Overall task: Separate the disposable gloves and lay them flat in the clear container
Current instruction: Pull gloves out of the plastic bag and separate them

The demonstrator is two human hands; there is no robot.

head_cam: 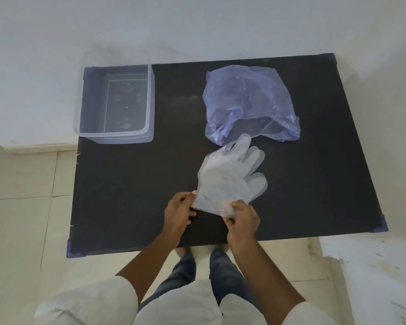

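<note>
A stack of thin clear disposable gloves (230,177) lies over the dark table, fingers pointing to the upper right. My left hand (179,212) pinches the cuff edge at its left corner. My right hand (243,219) grips the cuff at its right corner, fingers curled over the plastic. The clear container (150,102) stands at the table's far left corner, with nothing visible inside it.
A crumpled bluish plastic bag (249,102) lies at the back right, just beyond the glove fingertips. The dark table (127,188) has purple corner guards. Pale floor tiles and a white wall surround it. My legs show below the near edge.
</note>
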